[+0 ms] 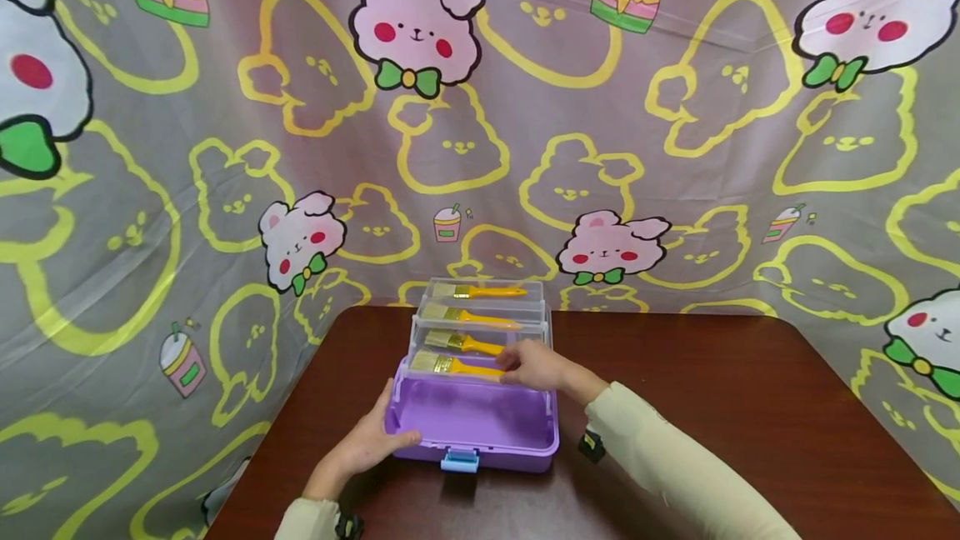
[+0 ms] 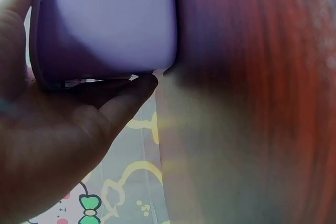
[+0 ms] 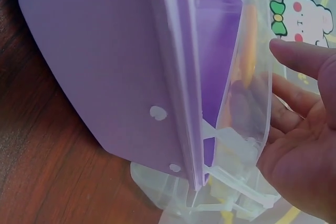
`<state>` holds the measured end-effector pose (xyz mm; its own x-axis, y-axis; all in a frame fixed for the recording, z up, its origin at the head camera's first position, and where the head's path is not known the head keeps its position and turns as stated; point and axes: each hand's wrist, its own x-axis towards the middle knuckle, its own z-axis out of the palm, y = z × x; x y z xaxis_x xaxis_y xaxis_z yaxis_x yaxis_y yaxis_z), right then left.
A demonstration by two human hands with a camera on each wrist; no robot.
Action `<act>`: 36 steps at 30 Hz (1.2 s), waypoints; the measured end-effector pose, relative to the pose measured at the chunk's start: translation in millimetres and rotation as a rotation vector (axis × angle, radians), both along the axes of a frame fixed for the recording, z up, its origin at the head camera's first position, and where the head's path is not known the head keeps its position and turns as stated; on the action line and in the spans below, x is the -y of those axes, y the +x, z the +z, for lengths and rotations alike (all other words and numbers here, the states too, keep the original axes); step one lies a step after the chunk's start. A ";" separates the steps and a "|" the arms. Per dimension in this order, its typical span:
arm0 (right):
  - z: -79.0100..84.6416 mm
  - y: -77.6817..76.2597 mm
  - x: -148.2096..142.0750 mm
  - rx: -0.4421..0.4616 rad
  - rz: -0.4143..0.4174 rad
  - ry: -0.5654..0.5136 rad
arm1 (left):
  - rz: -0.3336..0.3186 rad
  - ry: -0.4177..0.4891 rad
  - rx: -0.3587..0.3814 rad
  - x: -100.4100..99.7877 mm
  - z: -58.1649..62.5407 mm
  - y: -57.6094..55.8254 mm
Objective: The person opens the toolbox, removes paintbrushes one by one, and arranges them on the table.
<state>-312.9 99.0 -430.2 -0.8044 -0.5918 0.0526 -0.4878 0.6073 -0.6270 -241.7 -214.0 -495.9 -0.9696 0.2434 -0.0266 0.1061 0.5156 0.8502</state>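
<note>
A purple storage box [image 1: 472,415] with a blue latch [image 1: 460,461] stands open on the table. My left hand [image 1: 367,440] grips its left side, the thumb over the front rim; the left wrist view shows the hand [image 2: 68,129] against the box wall [image 2: 115,19]. Clear trays [image 1: 480,311] rise in steps behind the box, holding several paintbrushes with yellow handles. My right hand [image 1: 536,363] is at the handle end of the paintbrush [image 1: 457,366] in the lowest tray. In the right wrist view, thumb and fingers [image 3: 286,106] are spread apart beside the clear tray wall [image 3: 257,129].
The brown table [image 1: 675,390] extends to both sides of the box. A patterned curtain [image 1: 525,132] with rabbits hangs behind the table and along its sides. White hinge arms [image 3: 241,187] link the trays to the box.
</note>
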 end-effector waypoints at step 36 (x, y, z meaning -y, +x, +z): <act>16.4 0.0 24.1 -0.095 -0.131 -0.140 | 0.010 -0.029 0.008 -1.2 -0.7 -1.8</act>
